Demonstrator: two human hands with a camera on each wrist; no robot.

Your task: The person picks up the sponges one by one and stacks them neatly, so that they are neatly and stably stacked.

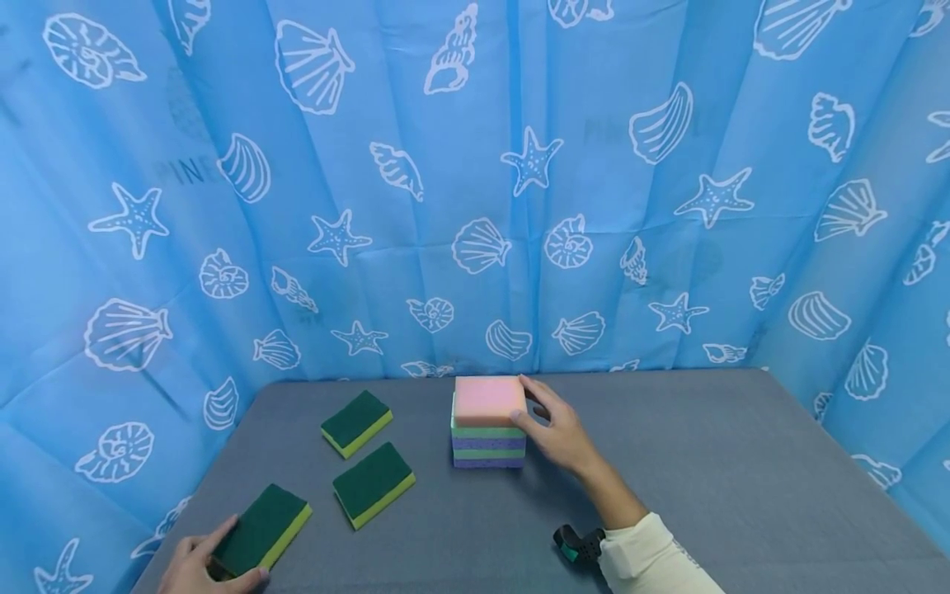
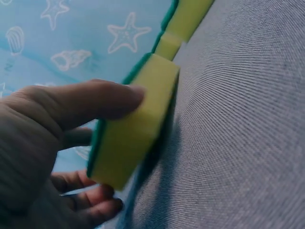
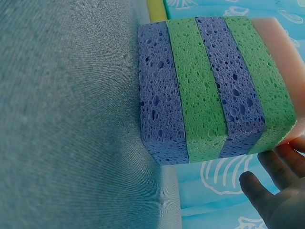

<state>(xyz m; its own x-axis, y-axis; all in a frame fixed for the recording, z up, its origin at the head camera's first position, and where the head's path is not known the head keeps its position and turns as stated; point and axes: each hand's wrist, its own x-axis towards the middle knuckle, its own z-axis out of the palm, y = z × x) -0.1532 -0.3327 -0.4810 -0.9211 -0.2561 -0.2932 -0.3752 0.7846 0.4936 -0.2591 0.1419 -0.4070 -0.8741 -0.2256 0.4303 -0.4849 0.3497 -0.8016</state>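
At the front left, my left hand (image 1: pixel 204 565) grips a green-and-yellow scouring sponge (image 1: pixel 265 528) by its edges. In the left wrist view the thumb presses the yellow side (image 2: pixel 138 124), and a shadow lies on the cloth beneath it. My right hand (image 1: pixel 557 429) pinches a pink sponge (image 1: pixel 488 400) between thumb and fingers. That pink sponge tops a stack of purple and green sponges; the right wrist view shows the porous purple sponge (image 3: pixel 162 90) against the cloth and a green sponge (image 3: pixel 198 86) beside it.
Two more scouring sponges, a rear one (image 1: pixel 358 422) and a nearer one (image 1: pixel 374 484), lie green side up between my left hand and the stack. Grey cloth covers the table (image 1: pixel 705 478). A blue shell-print curtain (image 1: pixel 475 190) hangs behind and along both sides.
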